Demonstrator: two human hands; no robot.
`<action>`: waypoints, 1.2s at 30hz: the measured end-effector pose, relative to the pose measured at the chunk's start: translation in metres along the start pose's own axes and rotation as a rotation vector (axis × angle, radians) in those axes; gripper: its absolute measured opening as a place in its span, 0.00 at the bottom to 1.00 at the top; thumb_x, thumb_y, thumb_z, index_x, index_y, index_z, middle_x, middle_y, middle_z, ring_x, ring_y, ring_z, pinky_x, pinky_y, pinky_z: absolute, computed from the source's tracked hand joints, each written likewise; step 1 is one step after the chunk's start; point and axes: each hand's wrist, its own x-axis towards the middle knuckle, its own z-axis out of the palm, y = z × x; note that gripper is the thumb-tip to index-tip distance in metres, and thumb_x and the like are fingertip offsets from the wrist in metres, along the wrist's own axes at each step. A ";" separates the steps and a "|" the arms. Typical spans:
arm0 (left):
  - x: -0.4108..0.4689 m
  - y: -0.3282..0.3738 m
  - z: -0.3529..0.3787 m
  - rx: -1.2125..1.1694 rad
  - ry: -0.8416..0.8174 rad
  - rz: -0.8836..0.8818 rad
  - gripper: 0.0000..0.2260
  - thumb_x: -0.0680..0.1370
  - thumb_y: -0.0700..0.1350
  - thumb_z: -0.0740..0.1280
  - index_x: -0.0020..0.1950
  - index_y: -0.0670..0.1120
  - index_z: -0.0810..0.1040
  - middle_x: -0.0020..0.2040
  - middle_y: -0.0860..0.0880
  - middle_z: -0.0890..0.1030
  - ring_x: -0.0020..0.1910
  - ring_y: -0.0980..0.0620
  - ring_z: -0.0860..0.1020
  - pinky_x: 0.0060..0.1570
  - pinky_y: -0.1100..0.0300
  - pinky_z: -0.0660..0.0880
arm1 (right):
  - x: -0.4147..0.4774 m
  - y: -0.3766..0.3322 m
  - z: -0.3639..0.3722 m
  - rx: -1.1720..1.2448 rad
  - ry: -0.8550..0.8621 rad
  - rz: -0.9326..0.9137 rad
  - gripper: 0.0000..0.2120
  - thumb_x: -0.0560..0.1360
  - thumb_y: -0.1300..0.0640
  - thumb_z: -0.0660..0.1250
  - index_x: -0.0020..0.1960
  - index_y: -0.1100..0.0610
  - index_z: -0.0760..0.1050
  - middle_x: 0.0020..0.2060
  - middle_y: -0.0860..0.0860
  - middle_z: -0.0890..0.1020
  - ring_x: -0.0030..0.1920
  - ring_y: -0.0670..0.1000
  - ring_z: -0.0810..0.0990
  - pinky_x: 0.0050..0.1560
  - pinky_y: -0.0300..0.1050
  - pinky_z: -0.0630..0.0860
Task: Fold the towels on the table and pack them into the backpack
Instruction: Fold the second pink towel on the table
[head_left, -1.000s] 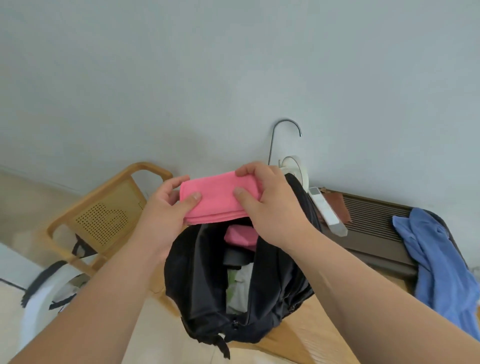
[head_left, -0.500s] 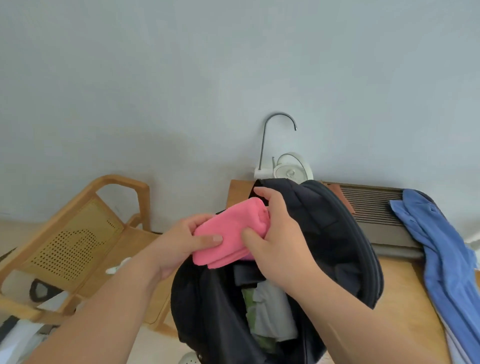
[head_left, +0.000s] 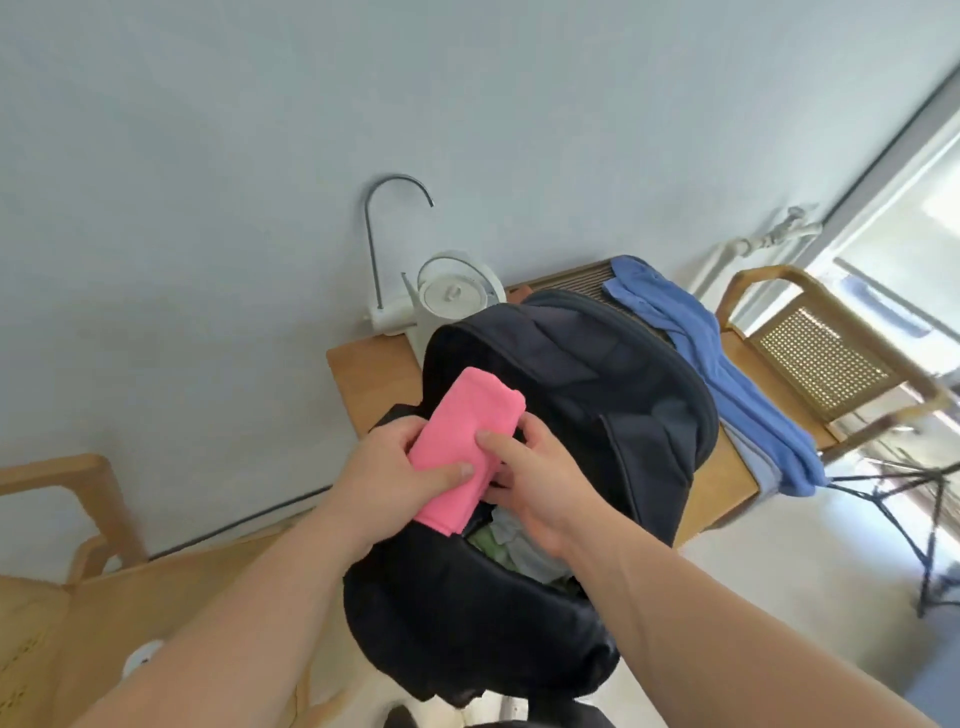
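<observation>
A folded pink towel (head_left: 462, 431) is held over the mouth of the open black backpack (head_left: 613, 395), tilted with its lower end dipping into the opening. My left hand (head_left: 395, 473) grips its left side, thumb on top. From the right, my right hand (head_left: 530, 478) pinches the towel with thumb and fingers. Inside the backpack lie green and pale folded cloths (head_left: 511, 543). A blue towel (head_left: 727, 374) is draped over the wooden table (head_left: 363, 384) behind the backpack.
A white kettle (head_left: 452, 301) and a curved metal tap (head_left: 384, 239) stand at the table's back by the wall. Wooden cane chairs sit at right (head_left: 826, 358) and at lower left (head_left: 78, 519). A black tripod (head_left: 914, 519) stands on the floor at right.
The pink towel has turned more upright and dropped toward the backpack opening with both hands. The view has swung so the table's right side and a chair now show.
</observation>
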 end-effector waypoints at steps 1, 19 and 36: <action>0.002 -0.002 0.003 0.138 0.022 0.044 0.21 0.70 0.62 0.75 0.59 0.55 0.76 0.49 0.57 0.82 0.47 0.58 0.81 0.43 0.63 0.76 | 0.001 0.007 -0.004 0.020 0.060 0.030 0.22 0.77 0.55 0.72 0.69 0.51 0.70 0.59 0.53 0.83 0.55 0.54 0.85 0.55 0.57 0.82; -0.030 -0.078 0.007 0.856 -0.163 0.751 0.11 0.70 0.50 0.78 0.49 0.57 0.82 0.49 0.59 0.78 0.62 0.53 0.75 0.69 0.48 0.61 | 0.064 0.072 -0.012 -0.453 0.339 0.307 0.17 0.80 0.68 0.58 0.40 0.52 0.77 0.49 0.53 0.78 0.51 0.53 0.76 0.62 0.50 0.77; -0.014 -0.079 -0.006 0.913 -0.205 0.797 0.12 0.73 0.52 0.73 0.55 0.56 0.81 0.56 0.55 0.79 0.64 0.50 0.75 0.69 0.45 0.63 | 0.067 0.074 -0.013 -1.847 -0.009 -0.105 0.23 0.80 0.48 0.59 0.74 0.50 0.65 0.67 0.57 0.67 0.63 0.61 0.69 0.59 0.54 0.69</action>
